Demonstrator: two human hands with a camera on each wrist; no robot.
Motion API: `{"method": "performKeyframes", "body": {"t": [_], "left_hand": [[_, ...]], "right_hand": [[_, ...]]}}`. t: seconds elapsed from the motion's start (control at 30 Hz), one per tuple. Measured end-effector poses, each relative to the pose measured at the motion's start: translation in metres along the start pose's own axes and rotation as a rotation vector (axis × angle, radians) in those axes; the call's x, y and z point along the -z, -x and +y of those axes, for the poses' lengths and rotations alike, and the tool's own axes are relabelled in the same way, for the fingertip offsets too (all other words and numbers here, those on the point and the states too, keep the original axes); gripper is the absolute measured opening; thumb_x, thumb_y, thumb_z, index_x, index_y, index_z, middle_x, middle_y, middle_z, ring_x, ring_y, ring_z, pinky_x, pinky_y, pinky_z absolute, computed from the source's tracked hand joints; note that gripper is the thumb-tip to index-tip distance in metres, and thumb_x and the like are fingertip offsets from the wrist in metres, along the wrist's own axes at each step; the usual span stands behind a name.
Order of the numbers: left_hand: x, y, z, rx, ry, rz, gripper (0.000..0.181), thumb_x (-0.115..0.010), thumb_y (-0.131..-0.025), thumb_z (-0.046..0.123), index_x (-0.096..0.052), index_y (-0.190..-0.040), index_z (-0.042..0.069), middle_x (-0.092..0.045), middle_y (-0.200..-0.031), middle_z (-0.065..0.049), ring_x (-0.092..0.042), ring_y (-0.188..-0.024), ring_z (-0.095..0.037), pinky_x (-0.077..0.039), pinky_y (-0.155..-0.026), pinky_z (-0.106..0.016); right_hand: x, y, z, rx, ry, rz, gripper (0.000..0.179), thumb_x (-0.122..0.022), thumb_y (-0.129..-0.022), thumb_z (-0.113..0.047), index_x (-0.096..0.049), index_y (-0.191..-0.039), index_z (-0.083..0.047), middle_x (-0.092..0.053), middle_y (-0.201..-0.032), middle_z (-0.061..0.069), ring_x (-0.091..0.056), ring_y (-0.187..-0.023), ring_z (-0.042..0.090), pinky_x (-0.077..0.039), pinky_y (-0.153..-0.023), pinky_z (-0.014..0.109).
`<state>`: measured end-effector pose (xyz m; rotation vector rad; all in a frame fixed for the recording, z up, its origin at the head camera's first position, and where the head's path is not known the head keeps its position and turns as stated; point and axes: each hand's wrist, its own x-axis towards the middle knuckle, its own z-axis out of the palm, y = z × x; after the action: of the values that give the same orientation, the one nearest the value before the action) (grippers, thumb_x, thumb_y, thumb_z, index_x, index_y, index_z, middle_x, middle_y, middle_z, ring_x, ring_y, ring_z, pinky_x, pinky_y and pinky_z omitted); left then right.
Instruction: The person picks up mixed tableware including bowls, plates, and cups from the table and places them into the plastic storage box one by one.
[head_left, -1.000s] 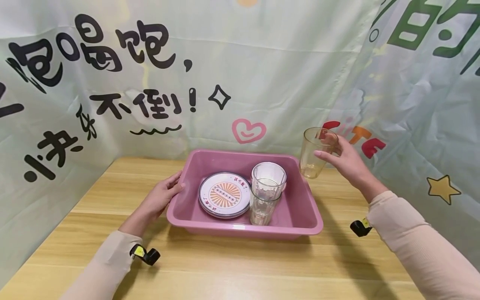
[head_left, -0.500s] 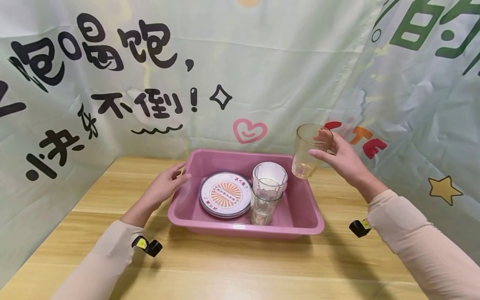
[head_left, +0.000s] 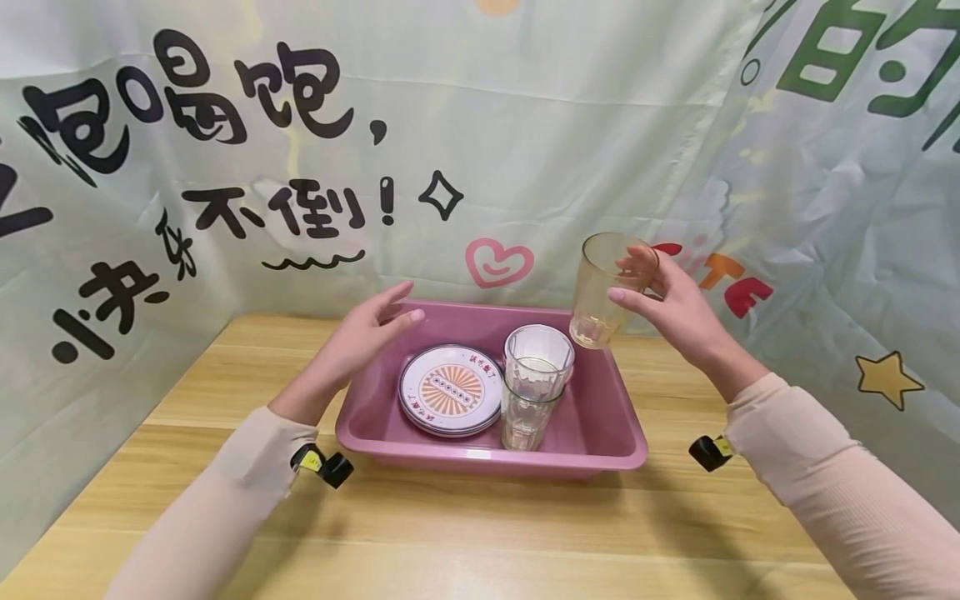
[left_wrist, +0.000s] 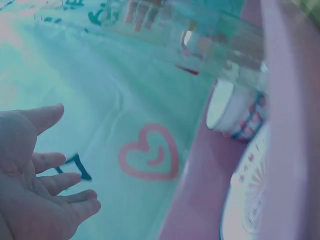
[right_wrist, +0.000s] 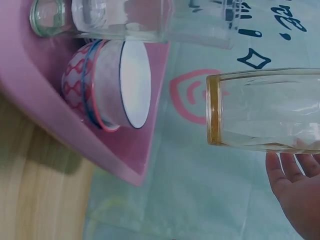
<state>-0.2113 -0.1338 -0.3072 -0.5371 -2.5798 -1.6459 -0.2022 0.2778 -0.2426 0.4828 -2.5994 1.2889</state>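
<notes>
My right hand (head_left: 678, 317) holds an amber-tinted drinking glass (head_left: 596, 292), mouth up and slightly tilted, above the back right part of a pink plastic basin (head_left: 600, 461). Thumb and fingers lie on opposite sides of the glass, seen also in the right wrist view (right_wrist: 270, 110). My left hand (head_left: 356, 342) is over the basin's left side, fingers extended and holding nothing. Inside the basin, a stack of white plates (head_left: 450, 392) with an orange sunburst print lies on the left. Clear glasses (head_left: 528, 408), one nested in another, stand right of the plates.
Patterned bowls (right_wrist: 95, 85) are nested behind the clear glasses, mostly hidden from the head view. The basin rests on a wooden table (head_left: 465, 533). A pale printed cloth (head_left: 420, 100) hangs right behind the basin and along both sides.
The right hand has brought the amber glass left and up, from beside the basin's right rim to above it. My left hand has let go of the left rim and moved up and right.
</notes>
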Motion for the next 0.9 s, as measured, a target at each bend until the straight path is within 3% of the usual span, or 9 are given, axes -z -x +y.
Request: {"method": "performKeyframes", "body": {"t": [0.17,0.47,0.9], "left_hand": [[-0.010,-0.010,0.023,-0.052,0.053,-0.021,0.073,-0.064,-0.091,0.050,-0.033,-0.153,0.025,-0.036,-0.154,0.000,-0.040,-0.136,-0.023,-0.032,-0.113,-0.042],[-0.029,-0.029,0.057,-0.140,0.158,-0.039,0.071,-0.066,-0.093,0.043,-0.033,-0.153,0.023,-0.040,-0.152,-0.004,-0.044,-0.134,-0.025,-0.039,-0.109,-0.040],[-0.053,-0.049,0.098,-0.204,0.206,-0.072,0.070,-0.066,-0.092,0.043,-0.035,-0.152,0.025,-0.049,-0.144,0.004,-0.049,-0.128,-0.016,-0.043,-0.104,-0.033]], "right_hand": [[0.000,-0.002,-0.009,0.021,-0.006,0.005,0.074,-0.066,-0.093,-0.041,-0.027,-0.154,-0.026,-0.045,-0.145,0.001,-0.042,-0.133,0.024,-0.038,-0.104,0.051],[-0.002,-0.004,-0.025,0.035,-0.030,0.014,0.073,-0.066,-0.093,-0.041,-0.028,-0.154,-0.027,-0.046,-0.145,0.001,-0.044,-0.132,0.024,-0.039,-0.103,0.048],[-0.007,-0.008,-0.042,0.038,-0.112,0.014,0.071,-0.065,-0.094,-0.039,-0.029,-0.153,-0.028,-0.045,-0.146,-0.001,-0.041,-0.135,0.021,-0.035,-0.108,0.050]]}}
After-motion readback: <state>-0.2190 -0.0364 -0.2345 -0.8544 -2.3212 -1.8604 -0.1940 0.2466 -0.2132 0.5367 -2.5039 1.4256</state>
